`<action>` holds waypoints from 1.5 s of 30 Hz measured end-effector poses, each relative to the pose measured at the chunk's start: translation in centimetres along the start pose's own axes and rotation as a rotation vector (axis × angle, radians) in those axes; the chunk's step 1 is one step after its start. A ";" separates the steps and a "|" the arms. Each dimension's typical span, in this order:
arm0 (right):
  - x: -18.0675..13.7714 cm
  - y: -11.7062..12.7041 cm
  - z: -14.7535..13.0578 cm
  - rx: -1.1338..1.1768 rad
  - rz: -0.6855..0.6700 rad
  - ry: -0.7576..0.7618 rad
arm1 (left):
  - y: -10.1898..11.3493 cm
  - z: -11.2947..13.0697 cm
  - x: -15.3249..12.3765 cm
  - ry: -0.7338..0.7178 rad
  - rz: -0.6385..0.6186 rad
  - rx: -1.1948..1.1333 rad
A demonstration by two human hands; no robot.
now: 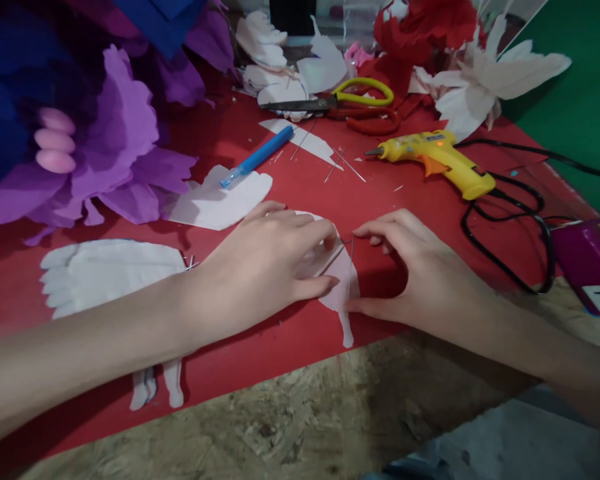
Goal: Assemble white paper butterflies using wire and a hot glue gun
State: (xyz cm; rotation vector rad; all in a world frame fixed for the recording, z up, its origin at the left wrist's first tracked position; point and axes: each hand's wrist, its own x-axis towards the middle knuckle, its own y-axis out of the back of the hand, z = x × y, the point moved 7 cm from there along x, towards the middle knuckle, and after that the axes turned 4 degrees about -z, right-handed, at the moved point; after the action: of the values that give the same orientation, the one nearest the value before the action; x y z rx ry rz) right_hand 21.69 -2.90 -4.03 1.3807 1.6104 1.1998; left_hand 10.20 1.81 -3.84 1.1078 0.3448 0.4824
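Note:
My left hand [270,263] lies palm down on a white paper petal [341,280] on the red sheet [280,347], fingers curled and pressing it. My right hand [410,270] rests just right of the petal, thumb and forefinger pinched on a thin wire [351,257] that runs along the petal's middle. Most of the petal is hidden under my left hand; its narrow stem points toward me.
A yellow glue gun [437,157] with a black cord [510,220] lies at the right. Yellow-handled scissors [340,99], a blue pen [257,158], loose wires [343,163] and white petals [105,273] lie about. Purple paper flowers [115,140] stand left, red and white ones behind. A purple box [587,267] sits right.

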 end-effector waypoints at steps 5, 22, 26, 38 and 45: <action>0.0 0.1 0.0 0.042 0.000 0.013 | 0.1 0.1 0.0 0.000 -0.004 -0.001; 0.2 0.8 -0.2 0.136 0.066 0.086 | 0.2 0.4 -0.1 -0.008 -0.012 0.033; 0.3 1.8 -0.1 0.175 0.143 0.099 | 0.5 0.6 -0.2 -0.025 0.010 0.094; 0.2 2.8 -1.2 0.080 0.108 0.284 | 0.6 1.4 -0.8 -0.022 0.002 0.338; -0.6 2.7 -1.9 0.067 0.130 0.472 | 0.8 1.6 -0.8 0.002 0.025 0.407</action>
State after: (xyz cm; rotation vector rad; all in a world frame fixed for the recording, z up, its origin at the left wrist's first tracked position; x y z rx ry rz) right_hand 21.00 -3.87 -0.86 1.3249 1.9124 1.6562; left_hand 10.18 0.48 -2.39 1.5079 0.4439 0.4454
